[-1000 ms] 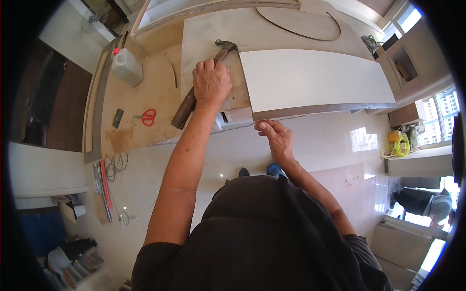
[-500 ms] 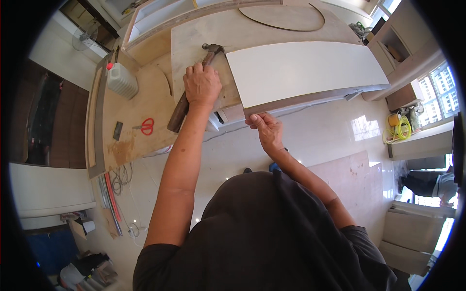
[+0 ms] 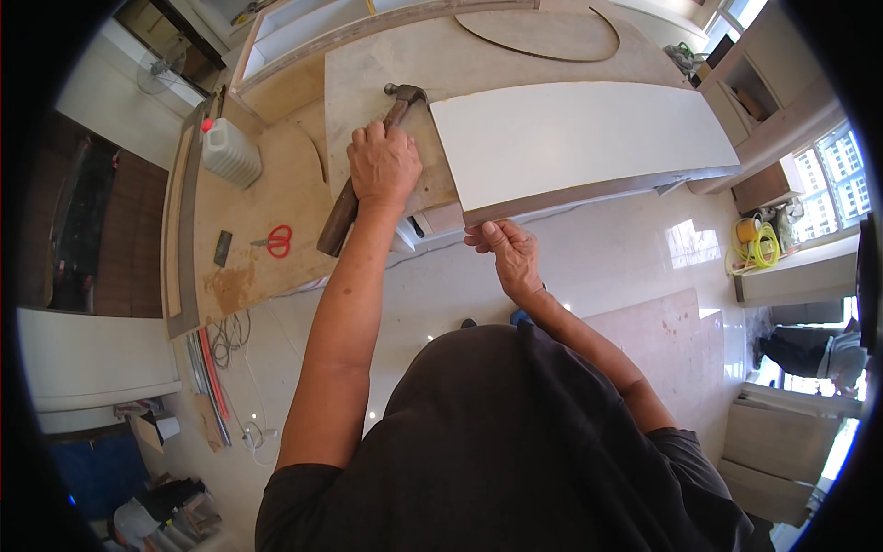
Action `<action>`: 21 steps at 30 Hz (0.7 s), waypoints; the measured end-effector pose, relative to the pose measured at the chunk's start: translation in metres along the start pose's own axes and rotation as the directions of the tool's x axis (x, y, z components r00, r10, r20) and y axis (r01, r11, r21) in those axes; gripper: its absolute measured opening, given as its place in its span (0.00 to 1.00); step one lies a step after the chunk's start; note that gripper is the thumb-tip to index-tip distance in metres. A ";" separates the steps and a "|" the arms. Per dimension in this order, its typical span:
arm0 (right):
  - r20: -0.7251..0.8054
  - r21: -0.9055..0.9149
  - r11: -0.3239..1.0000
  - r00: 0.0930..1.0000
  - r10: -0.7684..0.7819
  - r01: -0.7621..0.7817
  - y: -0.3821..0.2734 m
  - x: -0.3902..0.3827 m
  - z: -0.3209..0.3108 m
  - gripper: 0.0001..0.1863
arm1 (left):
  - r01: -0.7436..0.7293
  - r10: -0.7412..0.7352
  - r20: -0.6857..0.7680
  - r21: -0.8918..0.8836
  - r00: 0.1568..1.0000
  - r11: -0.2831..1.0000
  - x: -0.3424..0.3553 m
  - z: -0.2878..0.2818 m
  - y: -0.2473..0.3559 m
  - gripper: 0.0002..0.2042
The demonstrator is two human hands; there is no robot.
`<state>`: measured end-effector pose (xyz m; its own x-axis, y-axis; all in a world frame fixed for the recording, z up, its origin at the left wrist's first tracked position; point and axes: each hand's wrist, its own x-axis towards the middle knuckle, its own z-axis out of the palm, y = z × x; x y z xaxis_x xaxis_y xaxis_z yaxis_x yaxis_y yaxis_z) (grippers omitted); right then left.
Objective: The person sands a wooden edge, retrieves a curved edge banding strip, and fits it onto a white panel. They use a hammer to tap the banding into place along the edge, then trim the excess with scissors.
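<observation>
The white panel [image 3: 579, 138] lies flat at the near edge of the desk [image 3: 290, 179], its long axis running left to right and its short left edge toward the hands. It is ahead of the right hand [image 3: 515, 256] and to the right of the left hand [image 3: 383, 164]. The right hand is the nearer one: its fingertips are at the panel's near left corner, by the end of the brown strip [image 3: 561, 195] that faces the long near edge. They seem to touch there. Thumb and fingers are drawn almost together, but I cannot tell whether anything is pinched between them.

The left hand is closed over the handle of a hammer [image 3: 339, 217], knuckles up, just beside the panel's left edge. The hammer slants, its butt toward the desk's near edge and its head away from the person, near the panel's far left corner.

Toward the desk's left end are red scissors [image 3: 279, 242], a dark block [image 3: 223, 248] near the left near corner, and a pale jug [image 3: 230, 154] with a red cap farther back. A thin dark band [image 3: 570, 60] curves beyond the panel, toward the desk's far edge.
</observation>
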<state>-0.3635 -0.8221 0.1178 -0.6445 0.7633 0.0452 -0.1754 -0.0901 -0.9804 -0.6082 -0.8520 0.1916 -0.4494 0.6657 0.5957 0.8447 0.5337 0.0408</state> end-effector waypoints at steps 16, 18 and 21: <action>-0.069 0.206 0.954 0.969 0.236 -0.218 -0.022 0.008 -0.028 0.35 | 0.245 -0.263 0.202 0.109 0.943 0.963 0.011 -0.008 0.009 0.18; -0.026 0.279 0.907 0.941 0.336 -0.316 -0.023 0.018 -0.028 0.36 | 0.258 -0.272 0.265 0.089 0.925 0.962 0.021 -0.008 0.000 0.19; 0.073 0.314 0.875 0.928 0.366 -0.369 -0.020 0.024 -0.028 0.32 | 0.235 -0.232 0.310 0.030 0.922 0.972 0.034 -0.010 -0.017 0.20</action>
<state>-0.3551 -0.7841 0.1335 -0.7167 0.6283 -0.3025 -0.1489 -0.5617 -0.8138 -0.6348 -0.8439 0.2187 -0.7005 0.6515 0.2913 0.7066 0.6904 0.1552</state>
